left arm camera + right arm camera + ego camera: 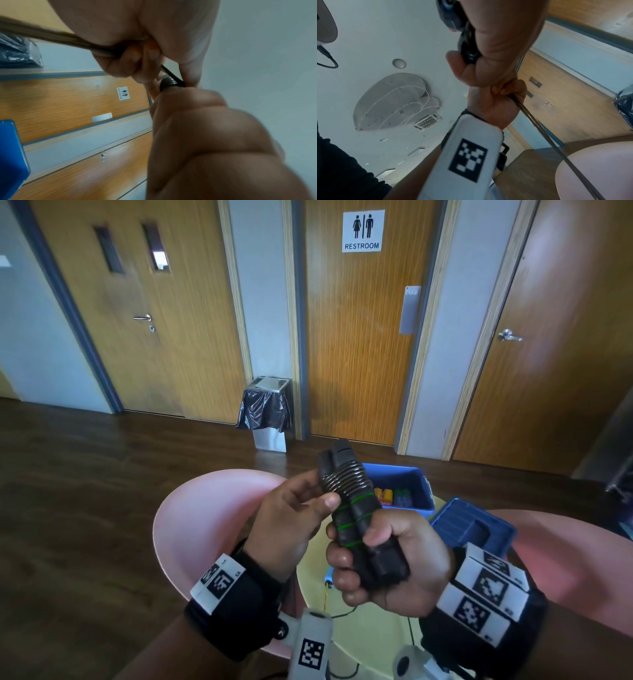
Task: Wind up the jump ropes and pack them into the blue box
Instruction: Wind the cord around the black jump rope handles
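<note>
A pair of black jump rope handles (356, 508) is held side by side, upright, above the table. My right hand (370, 546) grips their lower half in a fist. Dark cord is coiled tightly round the upper part, with green turns spaced lower down. My left hand (323, 491) pinches the cord at the coil between thumb and fingers. In the right wrist view the loose cord (556, 146) runs taut from my left hand (498, 97) down to the right. The blue box (419, 484) stands open behind the handles with colourful wound ropes inside.
The box's blue lid (476, 529) lies at the right of the box. A blue handle with yellow cord (328, 577) lies on the pale yellow round table (363, 631). Pink chairs (191, 518) flank the table. A bin (269, 412) stands by the wooden doors.
</note>
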Demonstrator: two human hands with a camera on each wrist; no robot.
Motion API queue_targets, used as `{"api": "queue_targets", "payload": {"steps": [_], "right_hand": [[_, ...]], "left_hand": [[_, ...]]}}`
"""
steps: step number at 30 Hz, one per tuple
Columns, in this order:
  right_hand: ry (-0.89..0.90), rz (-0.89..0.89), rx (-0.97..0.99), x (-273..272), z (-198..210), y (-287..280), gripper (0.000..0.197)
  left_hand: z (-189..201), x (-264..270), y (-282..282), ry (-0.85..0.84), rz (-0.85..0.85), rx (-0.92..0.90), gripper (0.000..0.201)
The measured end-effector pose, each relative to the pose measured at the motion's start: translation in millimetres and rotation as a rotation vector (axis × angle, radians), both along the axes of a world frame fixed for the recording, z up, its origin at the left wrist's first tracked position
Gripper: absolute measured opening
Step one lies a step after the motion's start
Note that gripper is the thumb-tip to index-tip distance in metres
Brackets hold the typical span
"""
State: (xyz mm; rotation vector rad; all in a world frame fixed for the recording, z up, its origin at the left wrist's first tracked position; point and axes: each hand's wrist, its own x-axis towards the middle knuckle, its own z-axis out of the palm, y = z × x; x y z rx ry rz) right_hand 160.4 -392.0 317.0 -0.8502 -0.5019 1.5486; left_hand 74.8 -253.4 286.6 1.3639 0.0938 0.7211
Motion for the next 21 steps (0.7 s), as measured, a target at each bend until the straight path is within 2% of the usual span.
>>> {"api": "queue_targets", "payload": {"steps": [7, 9, 12, 14, 16, 19, 21], "right_hand": [[0.162, 0.148, 0.144, -1.5, 4.8, -4.4, 0.041], [0.176, 0.186, 0.185, -3.0, 4.6, -5.7, 0.042], [0.262, 0.229, 0.262, -9.7, 1.3, -7.5, 0.043], [0.260, 0.202, 0.289, -4.8, -1.8, -10.7, 0.043], [0.132, 0.130, 0.273, 5.5, -2.6, -14.8, 0.047], [-0.128, 0.017, 0.087, 29.0, 1.7, -26.7, 0.050], [-0.320, -0.146, -0.053, 46.5, 2.8, -33.1, 0.040]], "left_hand": [[6.9, -8.4, 2.1, -0.015, -0.139, 0.012, 0.036], [9.6, -8.6, -1.7, -0.027, -0.238, -0.033, 0.050], [17.9, -4.7, -12.4, -0.027, -0.349, -0.054, 0.089], [20.1, 0.6, -17.1, -0.015, -0.351, -0.093, 0.096], [18.1, 7.5, -20.6, 0.005, -0.287, -0.130, 0.080], [12.7, 22.9, -27.8, 0.049, -0.203, -0.200, 0.041], [8.3, 39.7, -32.0, 0.077, -0.115, -0.228, 0.041]]}}
